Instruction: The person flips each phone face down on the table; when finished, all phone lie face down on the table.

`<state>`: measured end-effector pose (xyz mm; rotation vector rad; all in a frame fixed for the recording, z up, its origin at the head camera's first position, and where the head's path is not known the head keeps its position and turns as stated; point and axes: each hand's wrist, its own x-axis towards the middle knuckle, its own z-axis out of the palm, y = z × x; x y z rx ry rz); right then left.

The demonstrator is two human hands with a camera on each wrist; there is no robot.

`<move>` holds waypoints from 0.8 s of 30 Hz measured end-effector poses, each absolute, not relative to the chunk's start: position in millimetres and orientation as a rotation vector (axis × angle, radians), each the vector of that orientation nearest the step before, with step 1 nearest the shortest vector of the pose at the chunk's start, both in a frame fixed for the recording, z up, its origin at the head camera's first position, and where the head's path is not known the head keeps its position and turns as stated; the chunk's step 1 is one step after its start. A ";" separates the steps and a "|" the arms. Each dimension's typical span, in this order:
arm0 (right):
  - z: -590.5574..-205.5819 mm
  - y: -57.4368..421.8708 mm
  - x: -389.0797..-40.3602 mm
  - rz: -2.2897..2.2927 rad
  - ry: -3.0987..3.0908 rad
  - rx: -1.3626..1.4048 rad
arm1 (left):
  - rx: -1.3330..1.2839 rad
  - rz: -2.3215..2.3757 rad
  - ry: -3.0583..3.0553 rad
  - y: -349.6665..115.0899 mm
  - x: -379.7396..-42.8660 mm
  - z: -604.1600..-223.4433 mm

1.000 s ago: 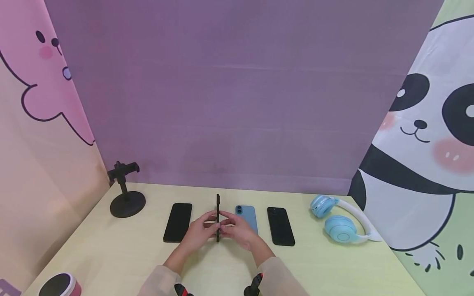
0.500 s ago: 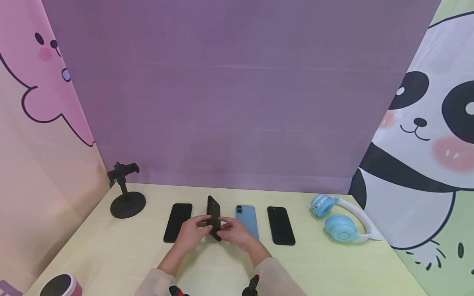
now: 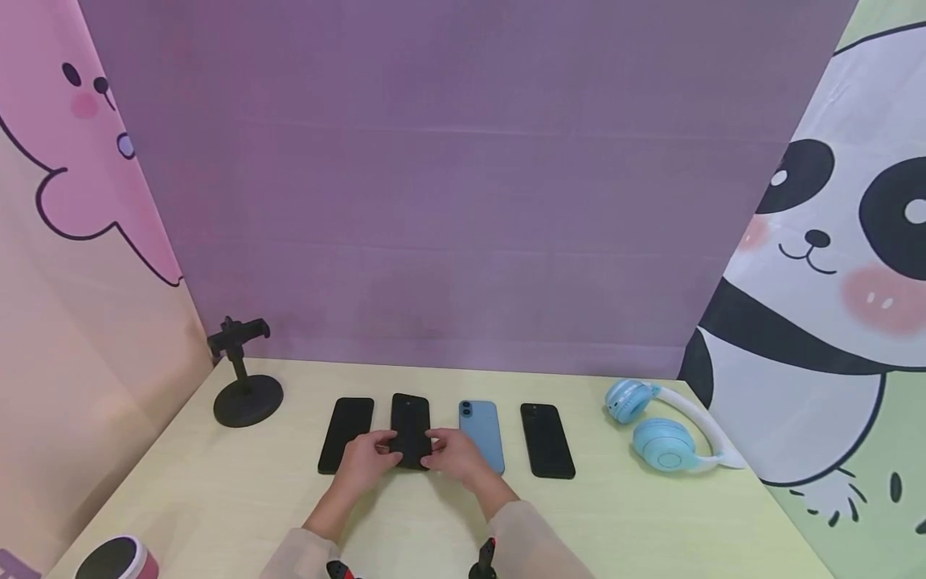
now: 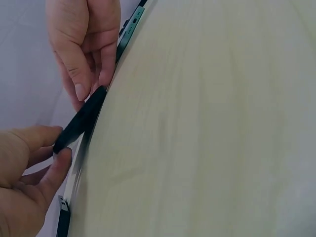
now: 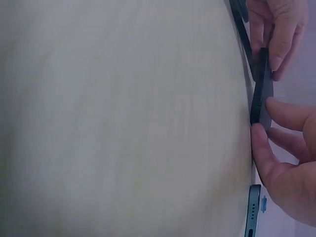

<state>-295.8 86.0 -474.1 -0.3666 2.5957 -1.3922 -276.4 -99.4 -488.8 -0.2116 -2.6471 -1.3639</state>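
Black phone (image 3: 410, 420), just left of the blue phone (image 3: 485, 434), is held tilted over the table (image 3: 427, 531), its left edge raised; the left hand (image 3: 364, 462) pinches that edge and the right hand (image 3: 457, 457) pinches the opposite one, nearest the blue phone. Farther left of the blue phone lies a second black phone (image 3: 346, 434), with a stand (image 3: 247, 400) beyond; near its right lies a third black phone (image 3: 547, 441), then headphones (image 3: 664, 445).

Head view above, wrist views near hands (image 3: 364, 461) (image 3: 457, 457)
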 end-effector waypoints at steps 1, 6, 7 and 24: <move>-473.7 85.3 -295.6 -1.367 2.615 -0.358 | -0.208 -1.363 -2.654 -99.3 -276.3 -488.8; -471.1 81.6 -294.7 -1.289 2.681 -0.319 | -0.205 -1.333 -2.698 -98.6 -277.9 -488.7; -470.5 81.1 -294.3 -1.280 2.691 -0.319 | -0.203 -1.330 -2.705 -98.5 -278.5 -488.7; -470.5 79.3 -294.2 -1.231 2.732 -0.315 | -0.170 -1.284 -2.787 -99.1 -285.3 -490.0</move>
